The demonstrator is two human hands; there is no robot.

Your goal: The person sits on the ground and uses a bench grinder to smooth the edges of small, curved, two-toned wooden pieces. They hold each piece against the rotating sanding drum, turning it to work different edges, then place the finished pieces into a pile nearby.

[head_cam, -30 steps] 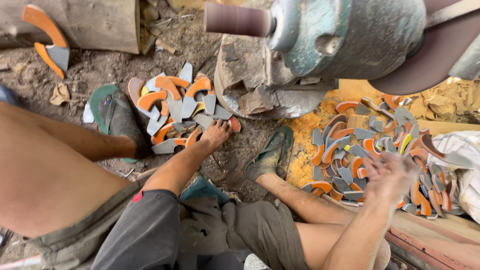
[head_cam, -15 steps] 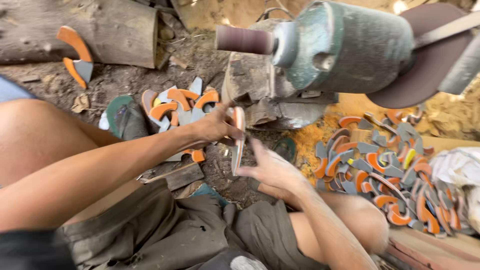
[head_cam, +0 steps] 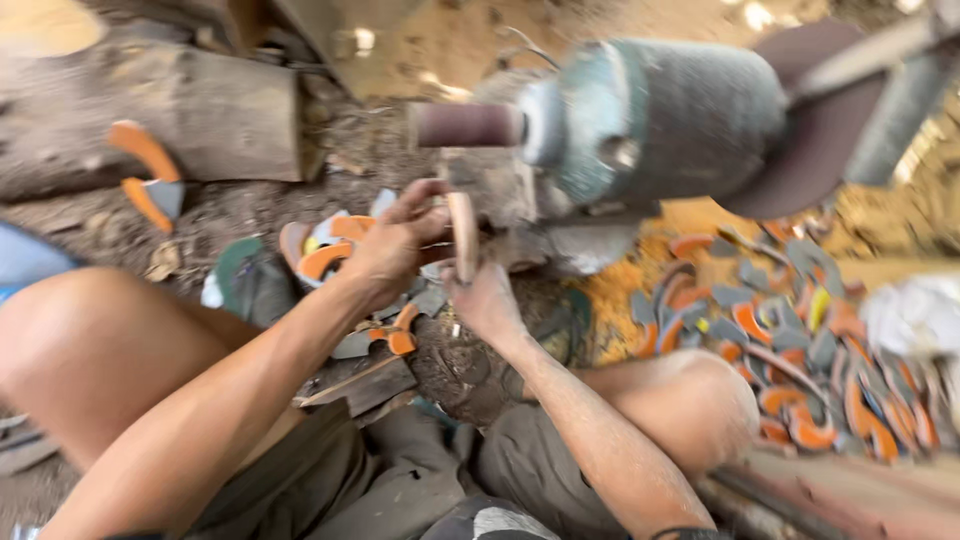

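Both my hands hold one curved orange-handled knife piece point(head_cam: 463, 235) upright, just below a brown sanding drum point(head_cam: 466, 125). My left hand point(head_cam: 392, 245) grips its upper part from the left. My right hand point(head_cam: 484, 298) grips its lower end from below. The drum sticks out leftward from a grey-green motor point(head_cam: 660, 120). The frame is blurred by motion, so the exact gap between piece and drum cannot be told.
A heap of grey and orange curved pieces point(head_cam: 790, 340) lies at the right on yellow sawdust. A smaller heap point(head_cam: 330, 260) lies behind my left hand. A log point(head_cam: 190, 120) with two orange pieces point(head_cam: 145, 175) beside it lies at the upper left. My bare knees point(head_cam: 90, 340) frame the hands.
My left hand lifted a piece from the left heap, my right hand left the right heap and joined it, and both raised the piece toward the drum.
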